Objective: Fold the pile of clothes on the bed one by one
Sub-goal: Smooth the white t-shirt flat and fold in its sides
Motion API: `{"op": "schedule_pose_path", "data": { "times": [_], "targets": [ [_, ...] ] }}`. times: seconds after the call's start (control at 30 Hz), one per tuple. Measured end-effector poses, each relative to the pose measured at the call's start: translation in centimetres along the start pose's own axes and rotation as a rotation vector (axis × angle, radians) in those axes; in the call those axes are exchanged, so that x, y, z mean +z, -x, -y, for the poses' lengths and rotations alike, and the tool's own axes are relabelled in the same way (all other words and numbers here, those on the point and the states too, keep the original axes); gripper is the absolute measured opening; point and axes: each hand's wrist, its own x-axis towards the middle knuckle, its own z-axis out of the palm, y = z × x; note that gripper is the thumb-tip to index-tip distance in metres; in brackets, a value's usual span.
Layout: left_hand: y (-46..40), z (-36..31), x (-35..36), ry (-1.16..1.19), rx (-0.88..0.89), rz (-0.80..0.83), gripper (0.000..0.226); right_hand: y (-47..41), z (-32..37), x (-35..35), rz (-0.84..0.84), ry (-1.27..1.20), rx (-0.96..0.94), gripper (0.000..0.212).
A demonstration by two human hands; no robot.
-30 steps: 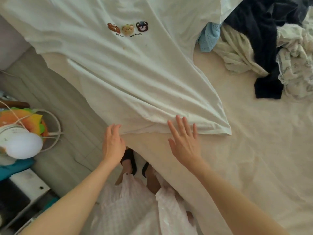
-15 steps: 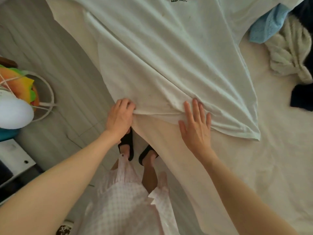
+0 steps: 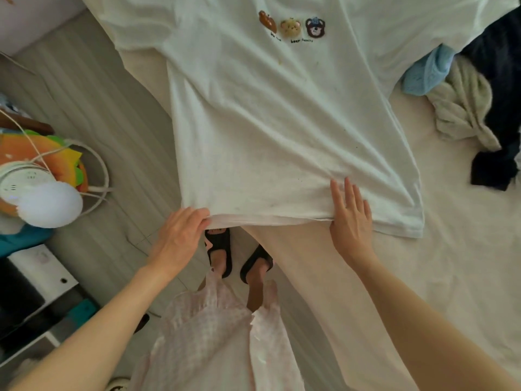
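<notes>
single head-worn view; i look steeply down and forward from standing height at the corner of the bed [image 3: 465,277]. my feet sit at lower centre, the floor [image 3: 118,136] fills the left, the mattress the right. both forearms enter from the bottom edge, close to the lens. wide-angle bending shows at the margins. no second view overlaps.

White t-shirt [image 3: 276,131]: collar and sleeves cut off by the top edge, far from both hands. Left hand [image 3: 180,238] fingertips tucked under the hem, hidden. Dark garment [image 3: 499,108] right of right hand [image 3: 351,218] runs off frame.
</notes>
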Motion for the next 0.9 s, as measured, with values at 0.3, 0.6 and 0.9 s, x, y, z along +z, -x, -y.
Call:
{"op": "schedule_pose_path", "data": {
  "times": [0.3,0.6,0.9],
  "targets": [
    [0.8,-0.3,-1.2,-0.062,-0.263,-0.107,0.039,2.1,-5.1,0.4,-0.032,-0.022,0.248,0.057],
    [1.8,-3.7,-0.8,-0.123,-0.424,-0.342,0.027,2.4,-12.1,-0.5,-0.221,-0.248,0.464,0.038],
    [2.4,-4.8,-0.2,0.203,-0.665,-0.395,0.03,0.9,-15.5,1.4,-0.244,-0.719,0.727,0.036]
  ]
}}
